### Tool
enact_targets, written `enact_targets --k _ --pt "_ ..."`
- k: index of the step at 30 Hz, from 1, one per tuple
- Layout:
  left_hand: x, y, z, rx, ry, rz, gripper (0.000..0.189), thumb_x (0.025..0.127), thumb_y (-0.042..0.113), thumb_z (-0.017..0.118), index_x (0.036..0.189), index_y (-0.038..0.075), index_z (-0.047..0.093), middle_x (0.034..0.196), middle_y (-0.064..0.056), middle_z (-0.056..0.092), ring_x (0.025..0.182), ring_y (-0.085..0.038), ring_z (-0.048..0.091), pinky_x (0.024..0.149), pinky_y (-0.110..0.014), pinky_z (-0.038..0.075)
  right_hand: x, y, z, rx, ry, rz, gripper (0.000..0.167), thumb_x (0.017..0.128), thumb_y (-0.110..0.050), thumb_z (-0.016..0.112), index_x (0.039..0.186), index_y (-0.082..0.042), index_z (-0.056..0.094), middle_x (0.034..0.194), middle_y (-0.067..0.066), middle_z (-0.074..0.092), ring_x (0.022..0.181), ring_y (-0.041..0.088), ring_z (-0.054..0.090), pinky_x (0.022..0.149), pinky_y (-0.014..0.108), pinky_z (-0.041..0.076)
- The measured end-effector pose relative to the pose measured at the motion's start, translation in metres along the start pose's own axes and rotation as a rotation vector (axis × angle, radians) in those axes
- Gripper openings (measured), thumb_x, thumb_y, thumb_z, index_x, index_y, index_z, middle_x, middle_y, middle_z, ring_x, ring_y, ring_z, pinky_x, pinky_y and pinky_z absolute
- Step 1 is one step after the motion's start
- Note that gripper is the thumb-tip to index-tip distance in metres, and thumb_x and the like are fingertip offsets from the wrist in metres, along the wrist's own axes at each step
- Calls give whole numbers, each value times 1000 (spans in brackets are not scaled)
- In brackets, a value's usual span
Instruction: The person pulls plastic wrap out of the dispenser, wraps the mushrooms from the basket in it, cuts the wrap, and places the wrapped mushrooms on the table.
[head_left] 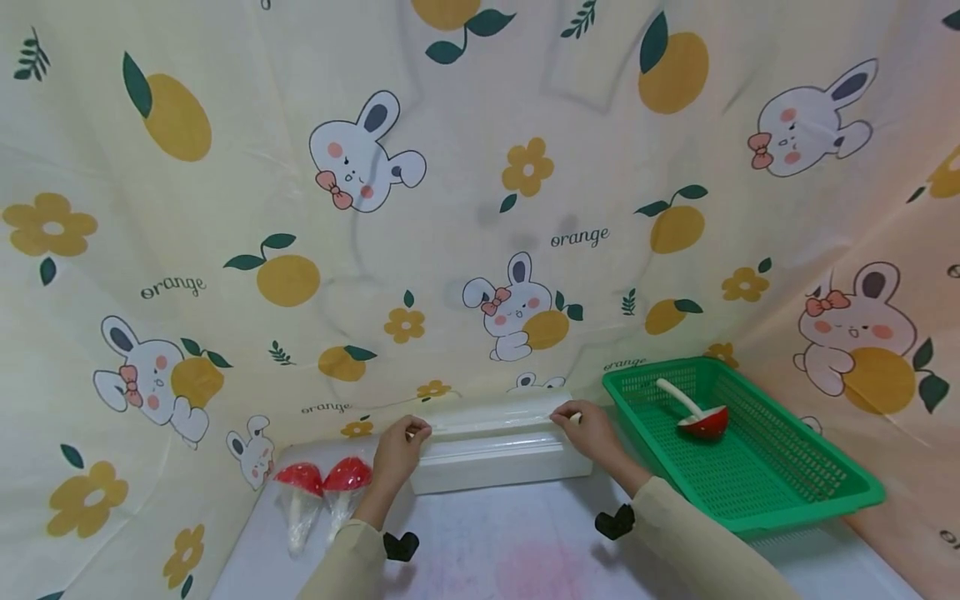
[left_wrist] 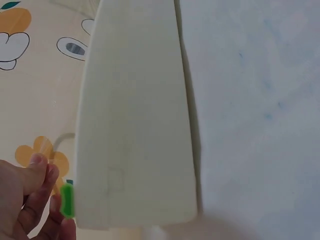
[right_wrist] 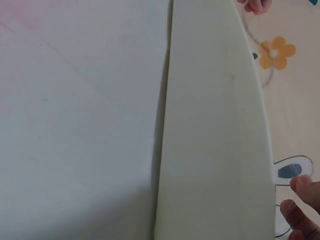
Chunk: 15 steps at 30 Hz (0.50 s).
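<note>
A long white cling film dispenser point(head_left: 502, 463) lies on the table against the patterned cloth. Clear cling film point(head_left: 487, 423) spans its top between both hands. My left hand point(head_left: 399, 448) pinches the film's left end between thumb and fingers. In the left wrist view, that hand point(left_wrist: 32, 195) sits beside the dispenser point(left_wrist: 135, 125), near a small green tab point(left_wrist: 67, 201). At the other end, my right hand point(head_left: 588, 432) pinches the film. The right wrist view catches only part of this hand point(right_wrist: 302, 210) at the edge, and the film there is hard to make out.
Two red-capped toy mushrooms point(head_left: 300, 479) wrapped in clear film lie left of the dispenser. A green plastic basket point(head_left: 780, 508) stands at the right, holding an unwrapped red-capped mushroom point(head_left: 703, 423). Patterned cloth point(head_left: 480, 208) hangs behind and at the sides.
</note>
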<state>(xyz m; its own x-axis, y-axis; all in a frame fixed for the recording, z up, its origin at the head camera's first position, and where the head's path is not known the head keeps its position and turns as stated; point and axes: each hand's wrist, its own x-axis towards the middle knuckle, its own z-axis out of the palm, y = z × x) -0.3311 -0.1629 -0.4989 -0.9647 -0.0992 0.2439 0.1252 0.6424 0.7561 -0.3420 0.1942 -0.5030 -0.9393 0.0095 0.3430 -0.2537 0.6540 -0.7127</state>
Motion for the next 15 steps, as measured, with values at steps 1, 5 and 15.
enact_targets --k 1,5,15 --pt "0 1 0 -4 2 4 7 105 18 71 105 12 74 97 -4 71 87 -19 62 73 -32 50 0 0 -1 -1 5 -11 8 102 -15 76 99 -10 82 99 3 78 94 22 67 90 48 55" --pt "-1 6 -3 -31 -3 18 7 106 18 70 106 12 73 98 -4 71 89 -21 62 75 -32 52 2 -3 -4 7 14 -32 9 102 -15 76 99 -10 82 99 3 78 93 21 66 85 43 54" --pt "3 19 -10 -40 27 60 7 107 16 69 107 11 73 102 -5 74 96 -23 66 81 -37 56 9 -13 -15 -24 21 22 10 105 -19 73 104 -11 80 104 4 76 96 22 62 85 39 52"
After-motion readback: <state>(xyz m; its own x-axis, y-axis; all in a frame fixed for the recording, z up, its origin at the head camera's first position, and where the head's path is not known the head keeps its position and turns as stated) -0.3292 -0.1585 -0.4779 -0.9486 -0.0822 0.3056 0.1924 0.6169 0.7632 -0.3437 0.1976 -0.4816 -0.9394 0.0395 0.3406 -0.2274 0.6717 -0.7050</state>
